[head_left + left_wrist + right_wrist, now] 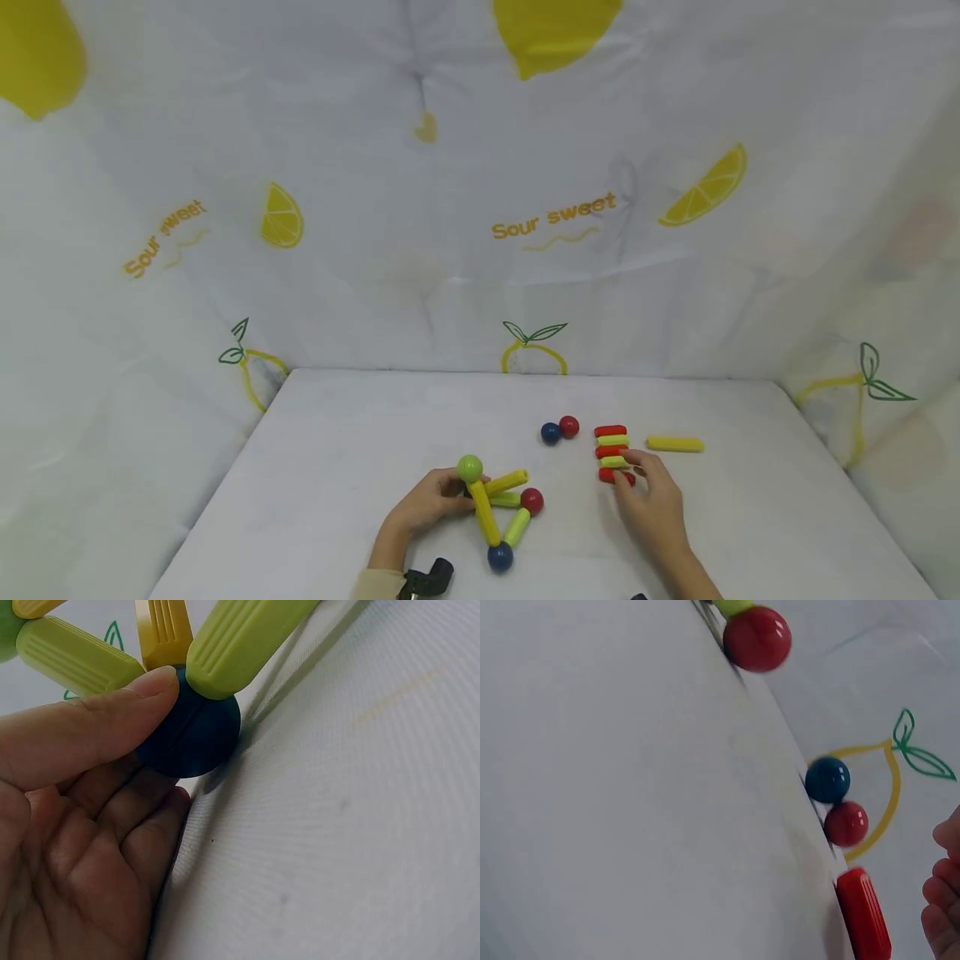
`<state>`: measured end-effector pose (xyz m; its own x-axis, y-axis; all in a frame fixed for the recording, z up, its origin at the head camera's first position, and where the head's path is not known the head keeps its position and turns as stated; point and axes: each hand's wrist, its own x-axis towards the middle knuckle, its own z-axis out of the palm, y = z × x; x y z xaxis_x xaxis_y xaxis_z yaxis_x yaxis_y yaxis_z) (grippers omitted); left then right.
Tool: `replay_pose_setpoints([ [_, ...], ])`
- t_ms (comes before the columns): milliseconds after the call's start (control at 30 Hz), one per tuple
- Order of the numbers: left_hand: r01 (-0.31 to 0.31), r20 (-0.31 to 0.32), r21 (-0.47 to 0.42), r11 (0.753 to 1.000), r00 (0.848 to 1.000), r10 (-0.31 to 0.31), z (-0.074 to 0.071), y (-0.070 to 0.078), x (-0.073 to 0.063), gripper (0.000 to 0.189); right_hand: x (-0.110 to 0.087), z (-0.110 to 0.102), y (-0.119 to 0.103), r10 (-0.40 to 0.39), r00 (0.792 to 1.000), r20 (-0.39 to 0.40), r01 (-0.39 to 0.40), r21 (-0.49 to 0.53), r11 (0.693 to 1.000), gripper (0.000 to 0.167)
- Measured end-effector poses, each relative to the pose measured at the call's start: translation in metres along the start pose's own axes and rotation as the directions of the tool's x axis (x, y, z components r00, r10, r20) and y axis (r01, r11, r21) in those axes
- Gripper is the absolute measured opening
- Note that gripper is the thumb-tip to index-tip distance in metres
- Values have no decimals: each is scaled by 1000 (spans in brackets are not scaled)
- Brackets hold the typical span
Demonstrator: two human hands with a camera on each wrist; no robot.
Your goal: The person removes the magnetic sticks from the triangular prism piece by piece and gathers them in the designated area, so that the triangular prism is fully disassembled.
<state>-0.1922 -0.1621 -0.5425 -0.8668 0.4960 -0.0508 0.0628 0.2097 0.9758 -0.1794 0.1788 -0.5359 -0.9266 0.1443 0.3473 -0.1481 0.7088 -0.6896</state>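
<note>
My left hand (429, 504) holds a ball-and-rod construction at a dark blue ball (196, 739), thumb pressed on it and fingers beneath. Yellow rods (485, 515) and light green rods (517, 527) run from there. A green ball (470, 468) tops it, a red ball (532, 501) sits at its right and another blue ball (500, 557) at the front. My right hand (654, 504) is over a row of short red and light green rods, thumb at the nearest red rod (606, 474), forefinger near the middle red rod (609, 452). In the right wrist view its fingertips (939, 896) show only at the edge.
Behind the construction a loose blue ball (551, 432) and red ball (569, 427) lie side by side. A longer yellow rod (675, 444) lies right of the row. The white table (337, 442) meets a lemon-printed cloth (360, 292) at the back.
</note>
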Motion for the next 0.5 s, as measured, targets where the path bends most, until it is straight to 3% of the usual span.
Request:
replay_pose_setpoints([
  [200,11,9,-1,1000,1000,-11,4,-3,-1,35,-17,21,-39,-134,979,150,103,199,975,38],
  [367,3,7,2,1000,1000,-3,4,-1,-1,35,-18,33,-74,-235,918,319,106,374,921,43],
  [500,-11,-5,28,1000,1000,11,1,1,-1,34,-11,38,-89,-342,871,352,182,415,892,36],
])
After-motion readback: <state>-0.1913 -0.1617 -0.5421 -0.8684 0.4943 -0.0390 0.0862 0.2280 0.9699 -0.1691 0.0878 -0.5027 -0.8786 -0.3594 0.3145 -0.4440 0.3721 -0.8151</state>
